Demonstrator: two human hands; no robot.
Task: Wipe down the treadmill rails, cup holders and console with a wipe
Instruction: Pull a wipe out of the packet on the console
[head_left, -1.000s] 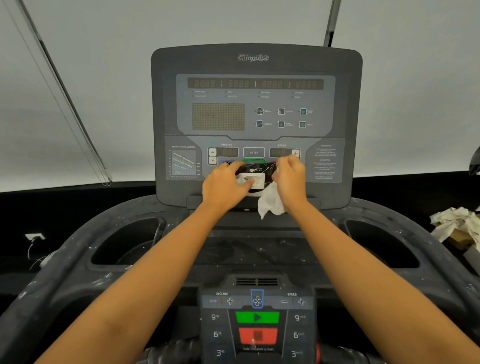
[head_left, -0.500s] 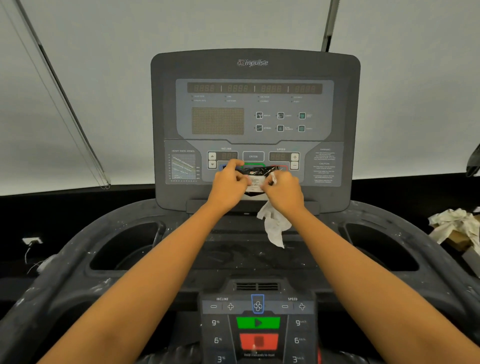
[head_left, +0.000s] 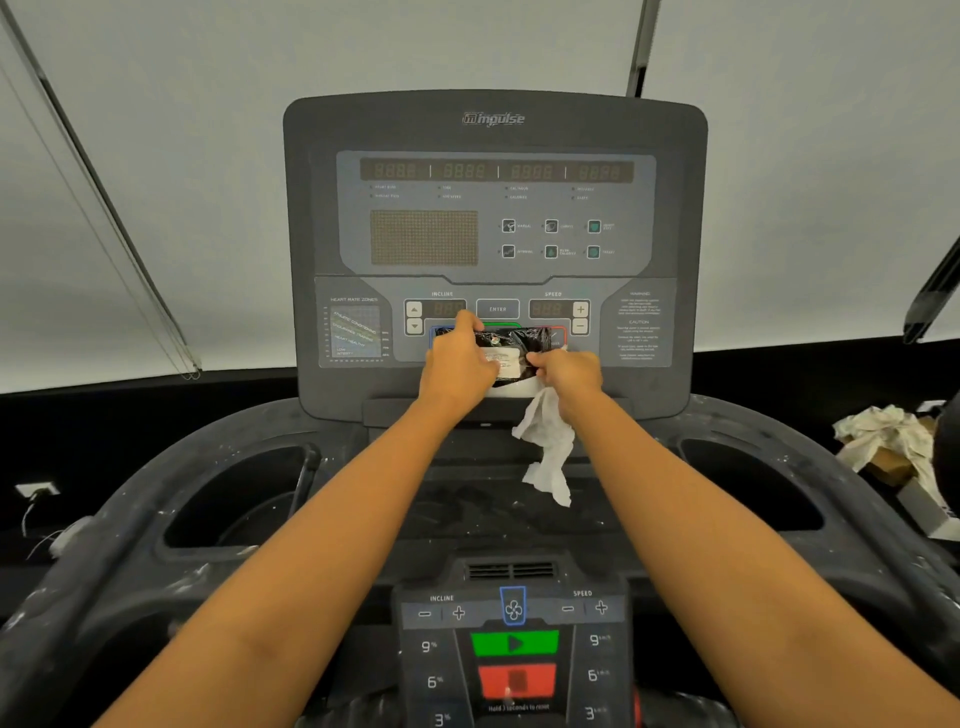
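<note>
1. Step looks like wipe extraction, no wiping yet. Left grip (head_left: 460, 366) clamps the wipe pack (head_left: 511, 348), which sits between both grips.
2. Right grip (head_left: 566, 376) pinches the wipe (head_left: 548, 447); it hangs below that grip.
3. Next, likely: free wipe, park pack, start on console (head_left: 493, 130) just ahead of grips.

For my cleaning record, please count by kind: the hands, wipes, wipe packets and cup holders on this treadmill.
Hands: 2, left hand and right hand
White crumpled wipe: 1
Black plastic wipe packet: 1
Dark recessed cup holders: 2
Total: 6
</note>
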